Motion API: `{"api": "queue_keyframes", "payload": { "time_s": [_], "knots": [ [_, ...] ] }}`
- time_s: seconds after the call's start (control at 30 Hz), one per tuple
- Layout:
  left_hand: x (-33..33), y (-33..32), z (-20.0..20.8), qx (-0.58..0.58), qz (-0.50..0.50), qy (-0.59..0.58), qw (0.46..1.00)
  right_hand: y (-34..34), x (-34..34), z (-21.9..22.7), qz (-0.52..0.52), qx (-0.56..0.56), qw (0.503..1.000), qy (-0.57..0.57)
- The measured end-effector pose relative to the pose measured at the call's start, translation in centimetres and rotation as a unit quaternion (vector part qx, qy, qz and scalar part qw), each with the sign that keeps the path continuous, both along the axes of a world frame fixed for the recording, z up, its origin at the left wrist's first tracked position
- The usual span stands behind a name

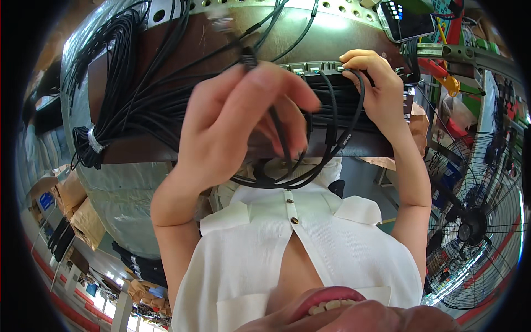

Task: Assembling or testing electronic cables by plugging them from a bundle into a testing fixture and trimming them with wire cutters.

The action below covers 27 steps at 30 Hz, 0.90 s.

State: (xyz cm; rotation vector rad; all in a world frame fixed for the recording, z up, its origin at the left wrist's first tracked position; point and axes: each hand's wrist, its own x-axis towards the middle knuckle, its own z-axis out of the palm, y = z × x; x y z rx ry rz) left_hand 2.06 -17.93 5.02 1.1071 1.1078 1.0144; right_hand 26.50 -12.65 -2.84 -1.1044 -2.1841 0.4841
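My left hand [227, 119] is closed round a black cable, gripping just below its plug [247, 55]. The plug points up and away, and its silvery tip is smeared by motion. Further right, my right hand [379, 83] pinches the end of another black cable [357, 102] at the right end of a strip of ports [326, 68]. More plugs sit in that strip, with their cables looping down over the table's near edge. Whether the plug in my right fingers is fully seated, I cannot tell.
A thick bundle of black cables [119, 61], tied with a silvery band [95, 139], lies across the brown work surface [354, 41] on the left. A phone-like device [406, 21] rests at the far right. To the right stands a large fan [473, 224].
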Motion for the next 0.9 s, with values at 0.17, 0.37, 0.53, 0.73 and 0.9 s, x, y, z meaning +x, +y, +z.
{"api": "queue_keyframes", "payload": {
  "time_s": [0.17, 0.37, 0.53, 0.73, 0.9],
  "knots": [
    [1.8, 0.9, -0.5, -0.237, -0.201, -0.126, 0.942, 0.4, -0.2, 0.3, 0.02, -0.012, 0.999, -0.029],
    [3.0, 2.6, -1.0, -0.307, -0.255, -0.161, 0.903, 1.2, -1.2, 4.0, 0.086, 0.209, 0.971, -0.078],
    [1.2, 2.5, 0.5, -0.162, -0.359, 0.025, 0.919, 1.7, 1.3, 2.9, -0.003, 0.141, 0.989, -0.042],
    [-0.7, 2.7, 0.7, -0.114, -0.237, 0.081, 0.961, 0.6, 2.3, 0.6, 0.0, -0.028, 1.0, -0.004],
    [-3.9, 5.4, -2.6, -0.01, -0.145, 0.141, 0.979, 1.0, 1.9, 1.2, 0.054, -0.048, 0.997, -0.036]
  ]
}}
